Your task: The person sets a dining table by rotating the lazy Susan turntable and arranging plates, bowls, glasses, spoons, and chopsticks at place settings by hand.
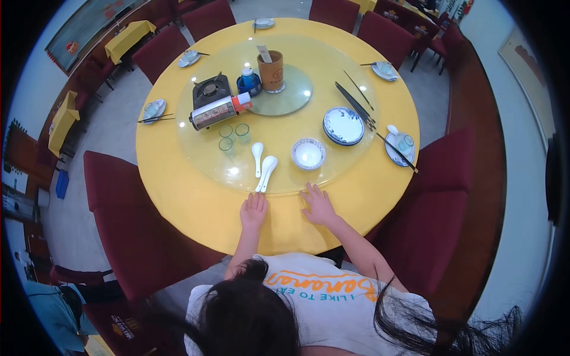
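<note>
My left hand (254, 212) is at the near edge of the glass turntable (202, 172), its fingers stretched out and holding nothing. Just beyond its fingertips lie white soup spoons (267, 171), a few grouped together with handles toward me. My right hand (319, 205) is spread open over the yellow tablecloth, fingertips by the turntable's rim; whether they touch the glass I cannot tell. A patterned white bowl (309, 154), perhaps a stack, stands beyond it. Farther right are stacked blue-and-white plates (343, 126) and a bundle of dark chopsticks (356, 107).
Small glasses (241, 133), a portable gas stove (212, 89), a gas canister (217, 111), a blue bottle (249, 82) and a brown holder (271, 72) stand on the turntable. Place settings (399, 148) ring the table. Maroon chairs (127, 225) surround it. A person in teal (50, 314) is at lower left.
</note>
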Motion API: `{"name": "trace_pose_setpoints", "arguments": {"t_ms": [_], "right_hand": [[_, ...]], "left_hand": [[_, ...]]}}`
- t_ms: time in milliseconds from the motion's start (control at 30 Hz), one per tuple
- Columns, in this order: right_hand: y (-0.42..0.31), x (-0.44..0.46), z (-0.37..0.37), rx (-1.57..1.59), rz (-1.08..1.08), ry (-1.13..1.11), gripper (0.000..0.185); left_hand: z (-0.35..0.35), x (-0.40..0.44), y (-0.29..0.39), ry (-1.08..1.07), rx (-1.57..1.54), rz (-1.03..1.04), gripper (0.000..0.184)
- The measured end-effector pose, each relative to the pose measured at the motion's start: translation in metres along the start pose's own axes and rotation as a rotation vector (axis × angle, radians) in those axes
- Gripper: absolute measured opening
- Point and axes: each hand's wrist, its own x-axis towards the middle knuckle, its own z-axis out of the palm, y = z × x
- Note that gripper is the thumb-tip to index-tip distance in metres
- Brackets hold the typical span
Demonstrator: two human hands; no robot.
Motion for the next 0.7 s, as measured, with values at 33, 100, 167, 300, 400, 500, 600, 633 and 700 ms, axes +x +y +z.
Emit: {"name": "trace_pose_setpoints", "arguments": {"t_ms": [33, 100, 167, 300, 400, 500, 600, 633, 700], "right_hand": [[-0.001, 0.000, 0.005, 0.002, -0.025, 0.012, 0.061], [-0.006, 0.000, 0.004, 0.028, -0.056, 0.012, 0.059], [-0.009, -0.001, 0.005, 0.051, -0.086, 0.008, 0.058], [0.016, 0.010, 0.018, 0.319, 0.014, 0.192, 0.039], [0.044, 0.023, 0.007, 0.626, 0.213, 0.374, 0.027], [0.090, 0.042, 0.013, 0.723, 0.391, 0.480, 0.031], [0.123, 0.056, 0.006, 0.912, 0.528, 0.449, 0.037], [0.124, 0.060, -0.001, 1.005, 0.571, 0.423, 0.039], [0.128, 0.064, -0.014, 1.103, 0.646, 0.382, 0.045]], "left_hand": [[-0.001, 0.000, -0.002, 0.005, 0.003, -0.004, 0.042], [0.005, -0.005, -0.001, 0.016, 0.030, 0.023, 0.042], [0.000, -0.004, -0.002, 0.010, 0.041, 0.039, 0.042], [-0.006, -0.005, 0.001, 0.001, 0.034, 0.052, 0.042], [-0.007, -0.007, 0.002, -0.002, 0.022, 0.056, 0.042], [-0.007, -0.008, 0.003, -0.012, 0.008, 0.050, 0.043], [-0.008, -0.009, 0.003, -0.014, 0.013, 0.054, 0.044], [-0.007, -0.010, 0.003, -0.016, 0.017, 0.058, 0.044], [-0.005, -0.013, 0.000, -0.010, 0.009, 0.064, 0.044]]}}
